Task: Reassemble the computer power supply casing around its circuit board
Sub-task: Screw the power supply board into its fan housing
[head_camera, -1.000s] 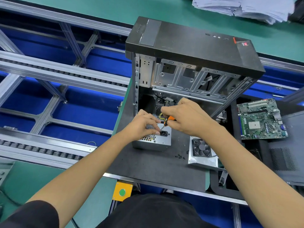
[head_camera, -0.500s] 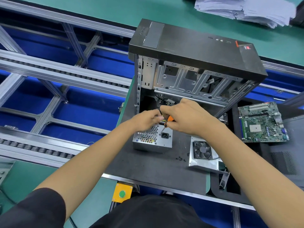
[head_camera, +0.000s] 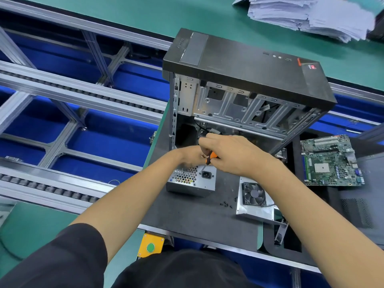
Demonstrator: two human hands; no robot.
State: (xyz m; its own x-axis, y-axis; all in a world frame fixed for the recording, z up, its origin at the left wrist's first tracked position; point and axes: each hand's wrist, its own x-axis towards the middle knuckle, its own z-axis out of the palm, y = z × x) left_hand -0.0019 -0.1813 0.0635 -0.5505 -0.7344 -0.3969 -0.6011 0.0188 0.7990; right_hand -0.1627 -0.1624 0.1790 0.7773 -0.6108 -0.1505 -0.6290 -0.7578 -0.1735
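Dark mat point(head_camera: 187, 215) covers the bench, and the power supply point(head_camera: 192, 179) sits in the middle of the frame. Right hand point(head_camera: 234, 154) grips a screwdriver point(head_camera: 208, 161), tip down on the box by its socket. Left hand point(head_camera: 187, 156) curls beside it; I cannot tell what it holds. Looks like a screw going in. Next, turn it tight while keeping the box steady.

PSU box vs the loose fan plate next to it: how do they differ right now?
The power supply box is a closed silver box with a honeycomb grille and a black socket; the fan plate is a flat metal sheet carrying a black fan. The box is being worked on: the right hand holds an orange-handled screwdriver to it, with the left hand alongside. Nobody touches the plate. Both rest on the dark mat, loose black screws between them.
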